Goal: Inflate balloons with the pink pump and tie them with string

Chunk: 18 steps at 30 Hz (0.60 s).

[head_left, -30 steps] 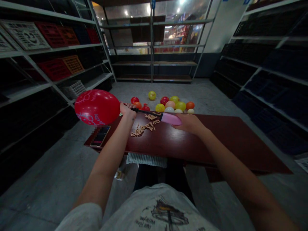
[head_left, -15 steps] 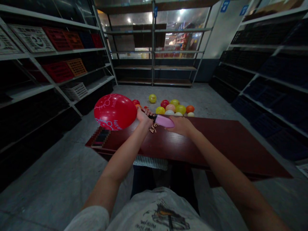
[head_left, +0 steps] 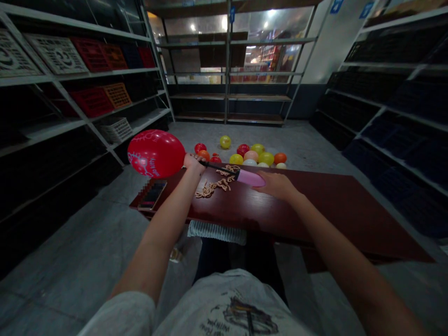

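My left hand (head_left: 194, 163) is closed around the neck of an inflated red balloon (head_left: 156, 154) with pale printed drawings and lettering. The balloon bulges out to the left, over the table's left end. Between my hands stretches a balloon pump (head_left: 250, 178), with a pink body and a long black rod. Its black end runs into my left hand, where the join with the balloon is hidden by my fingers. My right hand (head_left: 278, 185) grips the pink body at its right end. Tan curled strips (head_left: 210, 189) lie loose on the table beneath the pump.
A dark red table (head_left: 315, 205) stands before me. On its left end lies a phone-like dark object (head_left: 153, 195), partly blurred. Several inflated balloons, including a yellow balloon (head_left: 225, 142), rest on the floor behind it. Shelves with crates (head_left: 117, 94) line the left side.
My left hand and the red balloon have moved left, away from my right hand. The pump's black rod now shows at length between my hands, and more of the tan strips are visible.
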Tool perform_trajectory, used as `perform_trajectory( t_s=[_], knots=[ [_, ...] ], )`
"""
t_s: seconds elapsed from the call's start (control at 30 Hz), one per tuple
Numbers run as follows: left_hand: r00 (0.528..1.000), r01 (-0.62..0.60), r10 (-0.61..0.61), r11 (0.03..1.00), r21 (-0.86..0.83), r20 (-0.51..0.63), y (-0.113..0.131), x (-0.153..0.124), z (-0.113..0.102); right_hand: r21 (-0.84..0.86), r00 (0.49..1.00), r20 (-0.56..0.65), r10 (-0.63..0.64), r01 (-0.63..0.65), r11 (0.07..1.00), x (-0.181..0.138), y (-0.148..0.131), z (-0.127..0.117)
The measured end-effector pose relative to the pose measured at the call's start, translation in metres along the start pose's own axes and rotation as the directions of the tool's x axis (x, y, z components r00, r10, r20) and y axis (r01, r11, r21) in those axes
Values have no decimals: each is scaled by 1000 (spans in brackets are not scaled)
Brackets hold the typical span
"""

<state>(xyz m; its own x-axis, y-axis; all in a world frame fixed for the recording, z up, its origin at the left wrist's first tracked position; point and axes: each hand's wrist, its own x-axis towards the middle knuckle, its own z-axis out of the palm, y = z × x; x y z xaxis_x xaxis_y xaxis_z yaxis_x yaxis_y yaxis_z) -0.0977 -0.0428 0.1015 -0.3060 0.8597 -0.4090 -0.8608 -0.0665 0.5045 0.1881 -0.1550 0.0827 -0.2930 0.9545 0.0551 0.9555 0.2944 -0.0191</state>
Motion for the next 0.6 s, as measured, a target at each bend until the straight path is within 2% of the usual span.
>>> perform_trajectory(
  t_s=[0.17, 0.33, 0.43, 0.6],
  knots=[
    [999, -46, 46, 999, -20, 8, 11, 2, 0, 0, 1000, -16, 7, -7, 1000, -6, -3, -7],
    [987, -159, 160, 985, -71, 11, 5, -17, 12, 25, 994, -82, 71, -69, 997, -1, -8, -13],
    [988, -138, 143, 987, -82, 51, -11, -37, 17, 26, 994, -95, 59, -57, 998, 3, -12, -15],
    [989, -71, 81, 994, -84, 124, -52, -66, 17, 0, 995, -98, 30, -30, 1000, 4, -27, -19]
  ],
)
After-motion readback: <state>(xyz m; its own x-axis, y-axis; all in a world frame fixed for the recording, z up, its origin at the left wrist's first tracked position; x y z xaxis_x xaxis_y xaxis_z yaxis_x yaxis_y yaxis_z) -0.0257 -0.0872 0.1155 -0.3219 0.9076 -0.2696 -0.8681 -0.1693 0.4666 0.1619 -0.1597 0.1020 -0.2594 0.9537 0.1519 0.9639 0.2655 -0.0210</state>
